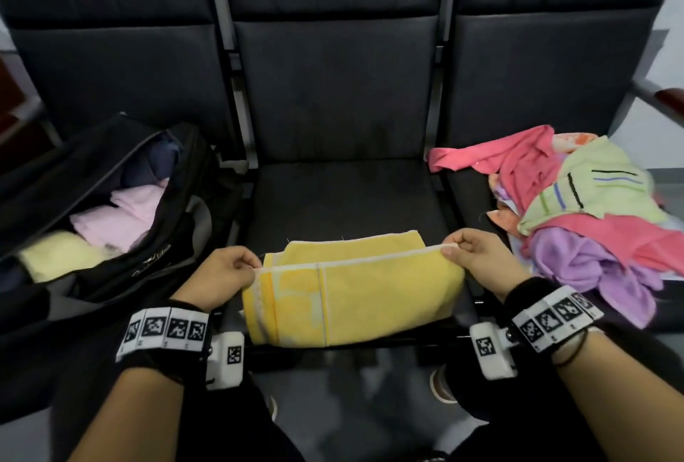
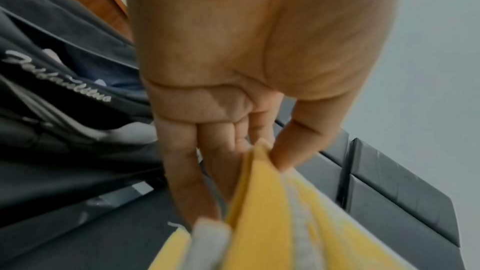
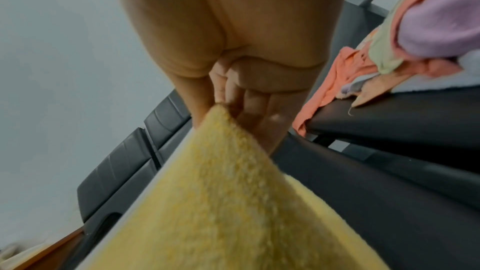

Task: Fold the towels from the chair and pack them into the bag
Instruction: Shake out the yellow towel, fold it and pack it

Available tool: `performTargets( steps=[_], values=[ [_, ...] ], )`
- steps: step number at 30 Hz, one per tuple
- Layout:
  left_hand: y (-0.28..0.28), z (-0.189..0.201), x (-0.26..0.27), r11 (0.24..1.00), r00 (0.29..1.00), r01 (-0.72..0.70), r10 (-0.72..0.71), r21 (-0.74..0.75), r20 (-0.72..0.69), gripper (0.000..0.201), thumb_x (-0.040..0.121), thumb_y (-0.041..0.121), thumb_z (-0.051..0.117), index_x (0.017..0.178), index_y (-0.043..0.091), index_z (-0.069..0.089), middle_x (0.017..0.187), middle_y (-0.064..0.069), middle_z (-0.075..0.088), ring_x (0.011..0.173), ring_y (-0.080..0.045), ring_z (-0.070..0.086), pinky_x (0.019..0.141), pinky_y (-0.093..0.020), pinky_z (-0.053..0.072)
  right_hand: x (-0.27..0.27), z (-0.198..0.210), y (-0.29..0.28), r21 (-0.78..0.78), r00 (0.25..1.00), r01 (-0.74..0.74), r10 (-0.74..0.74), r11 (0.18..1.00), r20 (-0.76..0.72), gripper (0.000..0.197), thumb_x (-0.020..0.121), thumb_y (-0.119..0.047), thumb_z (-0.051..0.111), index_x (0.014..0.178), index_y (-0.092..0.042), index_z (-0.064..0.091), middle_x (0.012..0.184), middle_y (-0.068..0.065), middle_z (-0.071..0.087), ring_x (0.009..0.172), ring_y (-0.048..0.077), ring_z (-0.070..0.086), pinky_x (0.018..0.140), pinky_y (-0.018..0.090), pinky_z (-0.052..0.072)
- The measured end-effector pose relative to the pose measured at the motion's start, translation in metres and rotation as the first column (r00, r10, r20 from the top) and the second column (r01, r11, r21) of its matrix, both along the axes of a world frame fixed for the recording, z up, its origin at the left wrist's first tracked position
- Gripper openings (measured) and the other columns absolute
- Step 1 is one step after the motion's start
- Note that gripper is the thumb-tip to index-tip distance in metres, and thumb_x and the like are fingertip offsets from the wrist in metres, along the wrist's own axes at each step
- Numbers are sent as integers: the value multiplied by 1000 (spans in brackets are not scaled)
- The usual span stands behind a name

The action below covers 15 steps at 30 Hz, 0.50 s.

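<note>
A yellow towel (image 1: 355, 298) with white edging lies partly folded on the front of the middle seat (image 1: 344, 195). My left hand (image 1: 255, 266) pinches its raised left corner and my right hand (image 1: 452, 247) pinches the right corner, holding the white hem taut above the lower layer. In the left wrist view, thumb and fingers (image 2: 262, 149) clamp the yellow towel (image 2: 272, 223). In the right wrist view, my right hand (image 3: 215, 106) grips the yellow towel (image 3: 233, 202) at its tip. An open black bag (image 1: 122, 210) on the left seat holds folded pink and pale yellow towels.
A loose heap of towels (image 1: 577, 210), pink, pale green and purple, covers the right seat. Metal frame bars run between the dark seats. A wooden armrest (image 1: 666, 97) sticks out at the far right. My dark trousers and a shoe (image 1: 440, 384) show below the seat edge.
</note>
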<state>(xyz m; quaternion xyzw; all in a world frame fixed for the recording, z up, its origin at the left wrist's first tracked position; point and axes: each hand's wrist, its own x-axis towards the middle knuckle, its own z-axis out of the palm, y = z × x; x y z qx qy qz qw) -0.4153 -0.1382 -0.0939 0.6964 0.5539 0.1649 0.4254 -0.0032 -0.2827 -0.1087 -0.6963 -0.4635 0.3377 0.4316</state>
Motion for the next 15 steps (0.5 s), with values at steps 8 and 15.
performTargets(
  steps=[8,15],
  values=[
    [26,-25,24,972,975,-217,213,90,58,15,87,9,64,86,22,69,81,-2,68,69,-16,63,61,-29,51,-4,-15,49,41,980,180,-183,983,85,13,87,-6,69,79,-15,66,69,-3,67,55,-7,57,55,9,44],
    [60,-55,41,942,943,-329,331,66,-21,22,91,13,57,111,21,62,100,-3,66,91,-27,65,82,-40,55,6,-43,85,-170,949,247,-203,954,243,19,90,-24,69,106,-15,65,90,3,66,90,24,64,85,35,50]
  ],
)
